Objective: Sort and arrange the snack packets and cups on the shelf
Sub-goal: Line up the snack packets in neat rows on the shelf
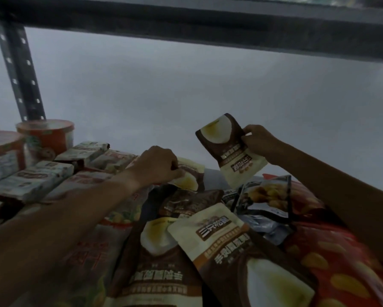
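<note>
head view: the right hand (pixel 258 140) pinches the side edge of a flat brown-and-cream pouch (pixel 229 149), lifted clear of the pile and tilted, its glossy film printed with a pale rounded shape. the left hand (pixel 158 163) reaches over the heap with fingers curled onto another pouch of the same kind (pixel 189 176), gripping its near edge; that pouch lies at the back of the pile and the hand covers part of it. more of these pouches (pixel 208 235) lie overlapping in the foreground, slick and creased, their lower ends cut off by the frame. beside them on the right sits a dark packet (pixel 268 196) with yellow food printed on it, and under it a large red bag (pixel 332 251) with yellow oval shapes, blurred. to the left lie flat rectangular pale packs (pixel 28 180) in crinkled wrap, print too soft to read. behind those stand two round cups (pixel 45 138) with red sides and pale lids, the left one cut by the frame edge. a perforated metal post (pixel 20 69) rises at the left and a dark shelf beam (pixel 208 25) crosses the top. the shelf surface itself is buried under packets.
</note>
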